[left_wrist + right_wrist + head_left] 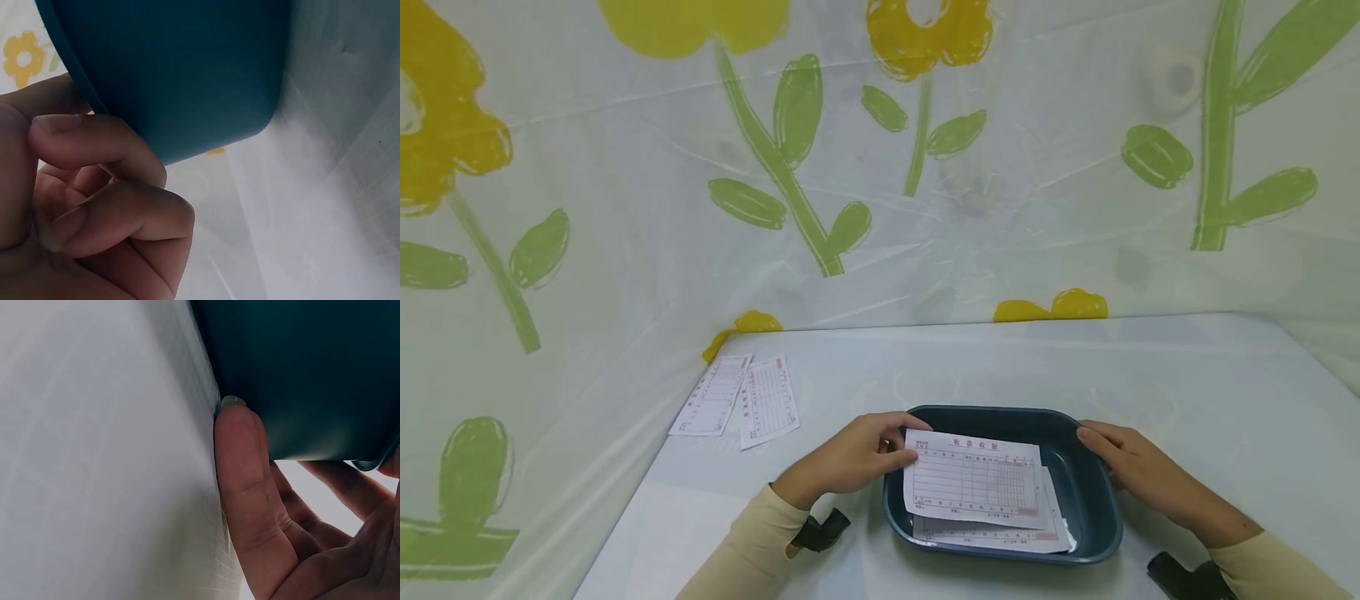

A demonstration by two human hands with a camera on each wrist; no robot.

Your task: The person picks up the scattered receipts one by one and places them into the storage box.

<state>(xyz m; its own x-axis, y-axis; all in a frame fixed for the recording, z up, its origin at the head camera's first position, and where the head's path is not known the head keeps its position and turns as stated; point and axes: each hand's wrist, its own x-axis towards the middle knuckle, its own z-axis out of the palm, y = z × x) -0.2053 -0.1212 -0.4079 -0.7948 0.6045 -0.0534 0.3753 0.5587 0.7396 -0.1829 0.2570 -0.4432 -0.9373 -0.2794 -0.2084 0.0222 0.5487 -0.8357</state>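
A dark teal rectangular tray (1086,483) is on the white table in the head view. Printed paper forms (977,479) lie inside it, overlapping one another, mostly towards its left side. At the tray's left rim my left hand (853,454) holds on, its thumb close to the top form's edge. The left wrist view shows the other fingers (125,212) curled outside the tray wall. My right hand (1138,467) grips the far right corner of the rim. In the right wrist view one finger (244,475) presses low against the outer wall.
Two more printed slips, a left slip (711,396) and a right slip (767,404), lie at the table's far left. A white sheet with flower prints (970,233) hangs behind the table (1225,400). Black straps with devices (823,531) are on both wrists.
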